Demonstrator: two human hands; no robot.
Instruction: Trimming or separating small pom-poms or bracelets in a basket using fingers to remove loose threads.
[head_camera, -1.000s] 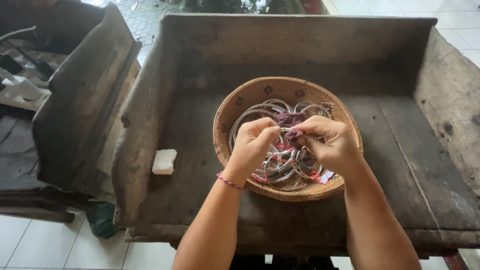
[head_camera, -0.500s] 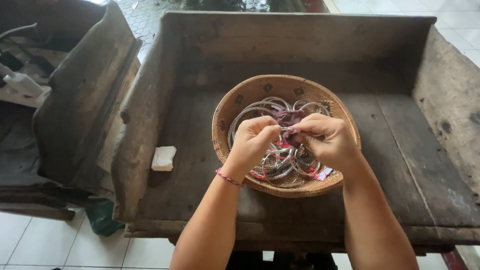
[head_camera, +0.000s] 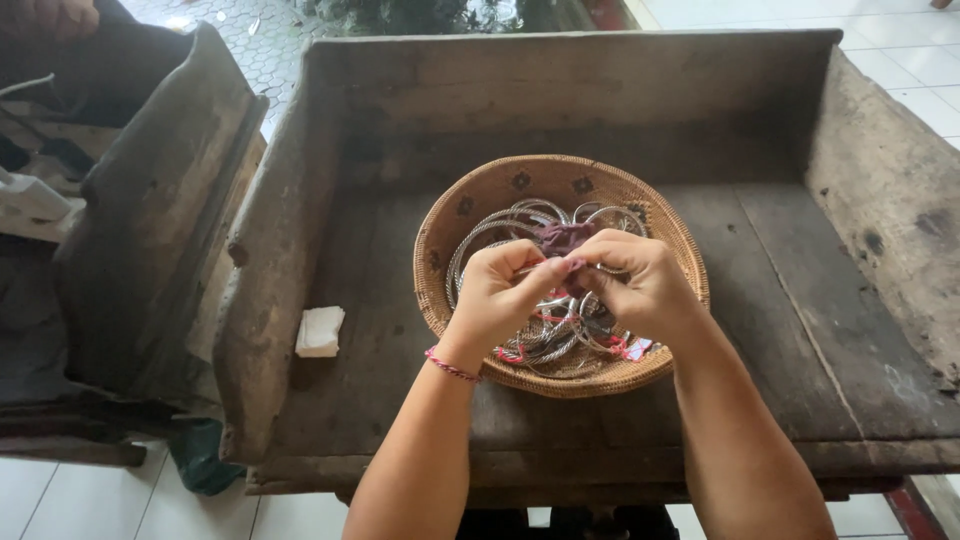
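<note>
Two hands of mine had moved a tiny bit closer together since a second before, so the work with the little piece stayed the same. Left of the woven basket (head_camera: 440, 290) lay a small white block (head_camera: 320, 331) on the old wooden tray (head_camera: 760, 260). Over the basket, my left hand (head_camera: 497, 296) was curled tight, pinching a thin silver ring (head_camera: 535, 268). My right hand (head_camera: 645, 283) was curled tight too, pressing a purple cloth (head_camera: 563, 237) on that ring. More silver rings (head_camera: 505, 222) lay inside the basket.

Bangles (head_camera: 520, 225) in basket (head_camera: 470, 200) on wooden tray (head_camera: 800, 300)
</note>
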